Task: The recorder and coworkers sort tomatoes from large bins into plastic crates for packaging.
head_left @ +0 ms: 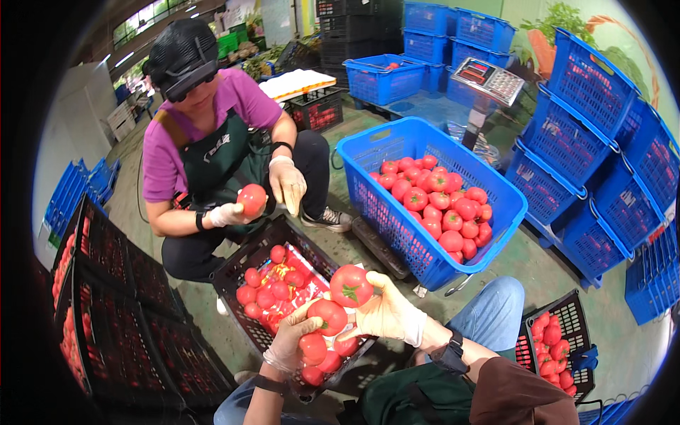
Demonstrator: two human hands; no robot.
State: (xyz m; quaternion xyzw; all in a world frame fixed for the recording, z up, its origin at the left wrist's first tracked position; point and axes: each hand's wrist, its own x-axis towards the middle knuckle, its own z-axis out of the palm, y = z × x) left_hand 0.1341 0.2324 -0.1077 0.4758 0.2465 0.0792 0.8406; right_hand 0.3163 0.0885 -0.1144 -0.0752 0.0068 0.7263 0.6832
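Observation:
My right hand point(397, 312), in a pale glove, is closed on a large red tomato point(351, 285) with its green stem end showing. Just below and left of it, my gloved left hand point(290, 338) grips another tomato point(326, 316). Both hands are over the near part of a black crate point(244, 338), where more tomatoes point(265, 297) lie on a red printed sheet. To the right stands a big blue crate point(379, 230), partly filled with tomatoes point(432, 202).
Opposite me a crouching person point(234, 152) in gloves holds a tomato point(252, 200). Stacked black crates point(127, 312) stand at left, stacked blue crates point(567, 149) at right. A scale point(489, 80) rises behind the blue crate. Another black crate of tomatoes point(552, 350) sits by my right knee.

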